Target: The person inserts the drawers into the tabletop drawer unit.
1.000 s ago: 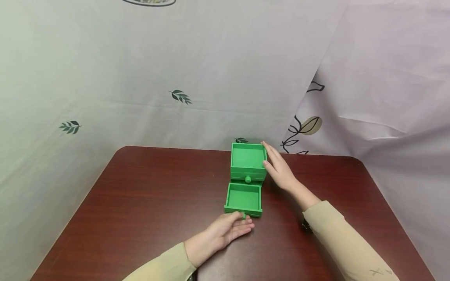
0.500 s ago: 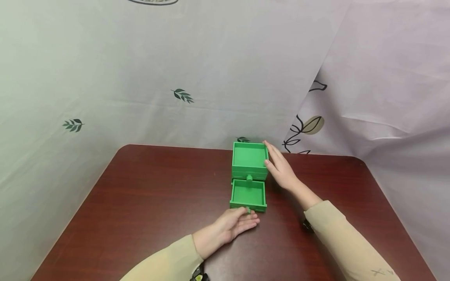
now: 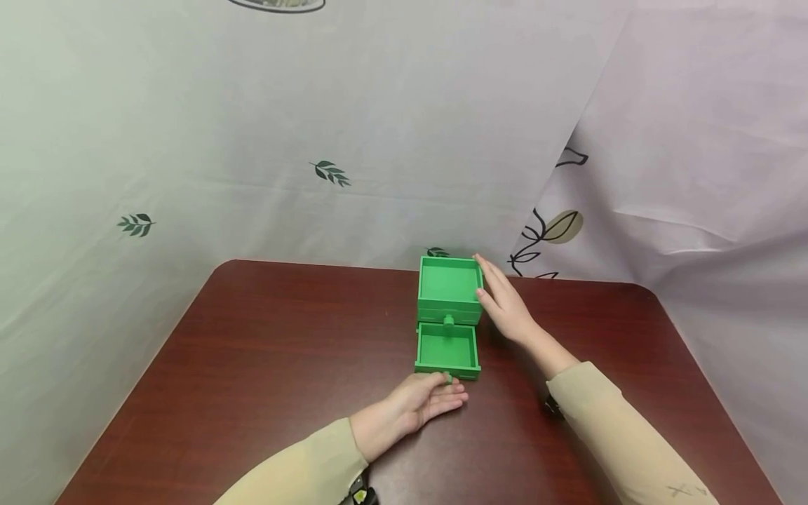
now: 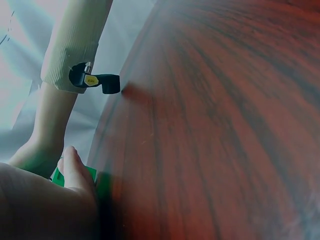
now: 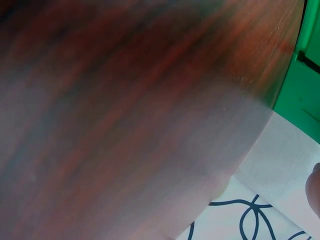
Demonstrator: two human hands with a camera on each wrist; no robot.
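A small green drawer cabinet (image 3: 449,279) with a shallow tray-like top stands near the table's far edge. Its lower drawer (image 3: 447,349) is pulled out and has nothing inside; the upper one is closed, its round knob (image 3: 449,320) facing me. My left hand (image 3: 419,405) pinches the lower drawer's knob (image 3: 448,378) between thumb and forefinger, the other fingers extended below. Flat along the cabinet's right side rests my right hand (image 3: 506,308), fingers straight. The right wrist view catches the cabinet's green side (image 5: 302,92) and one fingertip.
The dark red-brown wooden table (image 3: 303,351) extends to both sides of the cabinet. Behind it hangs a pale cloth (image 3: 391,126) printed with leaves. A black wrist device (image 4: 92,80) sits at my right cuff.
The lower drawer has slid partway into the cabinet, my left hand moving forward with it, mostly in the first half second. The right hand has stayed against the cabinet's side.
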